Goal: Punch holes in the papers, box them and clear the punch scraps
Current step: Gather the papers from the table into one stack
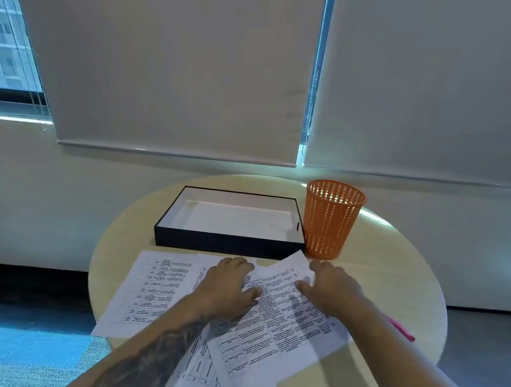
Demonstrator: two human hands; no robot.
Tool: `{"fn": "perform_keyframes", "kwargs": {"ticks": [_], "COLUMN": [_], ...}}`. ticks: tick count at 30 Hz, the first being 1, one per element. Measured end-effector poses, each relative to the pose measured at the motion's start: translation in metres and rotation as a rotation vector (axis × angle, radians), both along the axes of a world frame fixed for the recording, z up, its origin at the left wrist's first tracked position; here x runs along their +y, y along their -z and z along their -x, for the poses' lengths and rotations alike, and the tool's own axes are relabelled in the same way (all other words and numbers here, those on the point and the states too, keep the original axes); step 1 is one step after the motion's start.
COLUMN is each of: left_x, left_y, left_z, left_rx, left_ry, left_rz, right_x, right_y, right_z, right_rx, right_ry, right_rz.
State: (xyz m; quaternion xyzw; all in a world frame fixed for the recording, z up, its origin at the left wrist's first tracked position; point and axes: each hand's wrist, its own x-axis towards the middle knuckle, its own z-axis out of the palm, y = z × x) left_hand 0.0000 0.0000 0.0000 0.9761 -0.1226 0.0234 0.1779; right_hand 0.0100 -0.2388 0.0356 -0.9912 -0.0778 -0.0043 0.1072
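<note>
Papers [154, 290] lie fanned in a loose, overlapping spread across the near half of the round table [376, 270], the leftmost sheet flat and the top one skewed to the right. My left hand [231, 283] rests palm down on the middle of the pile, fingers slightly bent and pressing the sheets, gripping nothing. Behind it sits the box [229, 244], black outside, white inside, lid off. My right hand [330, 289] lies palm down over the skewed sheet's far right edge, fingers loosely spread, thumb on the print. An orange basket [330, 224] stands touching the box's right corner. A pink thing [402, 330] shows beyond my right forearm.
</note>
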Motion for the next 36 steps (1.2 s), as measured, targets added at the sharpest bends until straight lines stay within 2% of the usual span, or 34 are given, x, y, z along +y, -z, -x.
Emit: {"fn": "perform_keyframes", "kwargs": {"ticks": [5, 10, 15, 23, 30, 33, 36], "left_x": [0.004, 0.004, 0.004, 0.002, 0.024, 0.030, 0.042], "left_y": [0.033, 0.036, 0.037, 0.017, -0.018, -0.024, -0.023], "left_z": [0.003, 0.002, 0.003, 0.009, -0.001, 0.003, 0.004], "left_rx": [-0.113, -0.156, -0.133, -0.006, 0.116, 0.181, 0.117], "left_ry": [-0.024, -0.016, -0.036, -0.218, -0.154, -0.147, -0.197], "left_rz": [-0.009, -0.007, 0.057, 0.570, 0.883, 0.935, 0.932], "right_x": [-0.001, -0.001, 0.001, 0.013, 0.037, 0.040, 0.039], "right_y": [0.013, 0.019, 0.014, -0.020, -0.055, -0.058, -0.054], "right_z": [-0.002, -0.002, -0.007, -0.004, 0.004, -0.001, -0.005], "right_rx": [0.024, -0.011, -0.137, -0.218, -0.395, -0.440, -0.513], "right_ry": [0.092, 0.110, 0.108, -0.055, -0.293, -0.339, -0.329], "right_rz": [-0.026, -0.111, -0.391, -0.560, -0.606, -0.575, -0.555]}}
